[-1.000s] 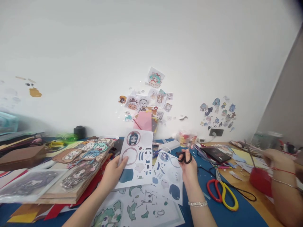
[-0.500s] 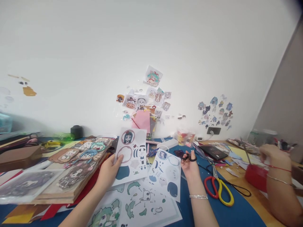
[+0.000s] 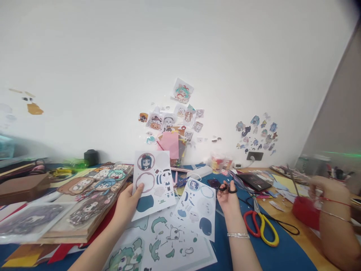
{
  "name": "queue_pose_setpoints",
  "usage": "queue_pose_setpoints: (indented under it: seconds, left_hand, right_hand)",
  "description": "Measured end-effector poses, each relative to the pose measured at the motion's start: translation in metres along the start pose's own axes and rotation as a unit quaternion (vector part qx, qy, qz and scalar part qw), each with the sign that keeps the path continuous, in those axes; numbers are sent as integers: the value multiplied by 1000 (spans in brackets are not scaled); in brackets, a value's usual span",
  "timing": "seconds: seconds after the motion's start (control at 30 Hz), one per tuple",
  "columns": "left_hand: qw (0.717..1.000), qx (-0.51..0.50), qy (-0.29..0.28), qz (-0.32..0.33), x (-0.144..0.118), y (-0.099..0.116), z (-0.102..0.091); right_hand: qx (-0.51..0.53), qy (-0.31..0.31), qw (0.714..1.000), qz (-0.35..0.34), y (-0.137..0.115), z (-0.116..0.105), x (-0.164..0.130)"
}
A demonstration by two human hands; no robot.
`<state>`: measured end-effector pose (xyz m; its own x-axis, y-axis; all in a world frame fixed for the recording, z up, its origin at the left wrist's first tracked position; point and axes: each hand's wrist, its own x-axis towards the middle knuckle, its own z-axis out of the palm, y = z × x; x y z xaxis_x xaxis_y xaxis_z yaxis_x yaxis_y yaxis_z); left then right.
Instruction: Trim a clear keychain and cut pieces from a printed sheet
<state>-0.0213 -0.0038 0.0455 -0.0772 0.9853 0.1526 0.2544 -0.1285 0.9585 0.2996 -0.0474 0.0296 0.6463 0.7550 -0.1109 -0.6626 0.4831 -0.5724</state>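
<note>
A printed sheet [image 3: 153, 183] is pinched at its lower left edge by the left hand [image 3: 127, 203], thumb on top, and is held tilted above the worktop [image 3: 262, 256]. Small black scissors [image 3: 227, 188] are gripped by the right hand [image 3: 228, 198], whose fingers are closed through the loops. Between the hands a second sheet [image 3: 198, 211] lies on a larger one [image 3: 166, 246]. Right of the right hand, red-and-yellow scissors [image 3: 261, 225] rest flat, and further right another person's hand [image 3: 324, 192] is seen above a red object [image 3: 306, 212].
</note>
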Motion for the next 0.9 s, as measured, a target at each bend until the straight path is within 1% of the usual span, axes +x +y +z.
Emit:
queue_pose_setpoints:
  seconds: [0.07,0.27,0.53,0.77,0.9]
  left_hand:
    - [1000,3,1,-5,1,-1,0]
    - [1000,25,6,11,1,-3,-1]
    - [1000,20,-10,-2,0,-1,0]
    - [1000,26,-12,6,3,-3,1]
    - [1000,4,-20,1,3,-4,2]
  right_hand:
    - [5,1,1000,4,0,1,0]
    - [9,2,1000,17,1,4,-4]
    - [4,1,1000,30,2,7,-7]
    - [-2,-4,999,41,4,8,-7]
    - [-11,-9,999,43,5,7,-7]
